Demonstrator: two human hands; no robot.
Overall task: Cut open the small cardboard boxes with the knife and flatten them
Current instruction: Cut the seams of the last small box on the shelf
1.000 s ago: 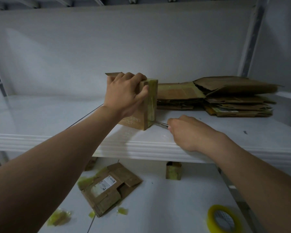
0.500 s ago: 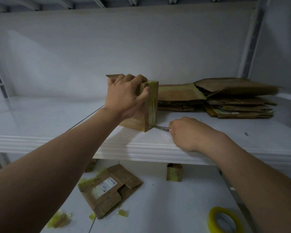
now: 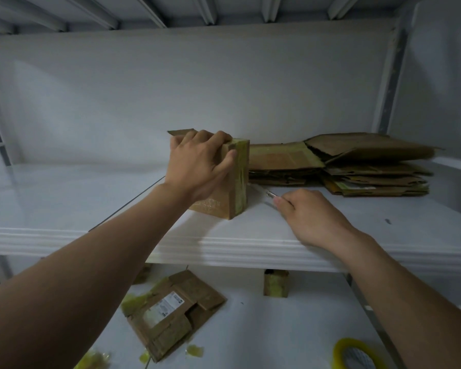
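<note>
left hand (image 3: 197,161), right hand (image 3: 312,217) bare; forearms (image 3: 91,262) bare to frame edge.

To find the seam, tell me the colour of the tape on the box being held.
Yellowish-green tape, clearest in head view.

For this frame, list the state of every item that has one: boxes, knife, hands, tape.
Upright box: standing on the shelf, side taped, top flap raised.
Left hand: grips the upright box's top.
Right hand: holds the knife.
Knife: points at the box's base; contact unclear.
Cardboard stack: flattened, piled on the shelf.
Labelled box: flattened, on the lower surface.
Small box: upright, taped.
Tape roll: lying flat.
</note>
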